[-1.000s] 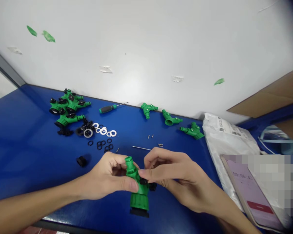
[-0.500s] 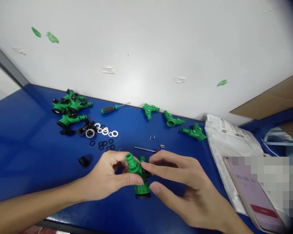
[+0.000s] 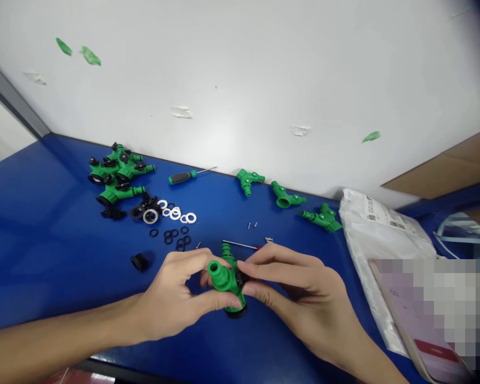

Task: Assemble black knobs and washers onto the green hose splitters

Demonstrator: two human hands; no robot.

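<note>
My left hand is closed around a green Y-shaped hose splitter, its thumb along the near side. One spout of the splitter points up toward me, the other points away, and a black ring sits at its wide base. My right hand pinches a black valve knob on the splitter's right side between thumb and fingers. Behind my right hand lies a red-handled screwdriver, its handle mostly hidden. Small screws lie just beyond the hand.
At the back left are several green splitters with black knobs. White washers, black O-rings and a black cap lie left of centre. A green-grey screwdriver, bare green splitters, a white plastic bag and a phone surround the blue table.
My right thumb and fingers have closed onto the black knob, where before the thumb stood apart. The splitter has turned in my left hand, so its second spout shows more.
</note>
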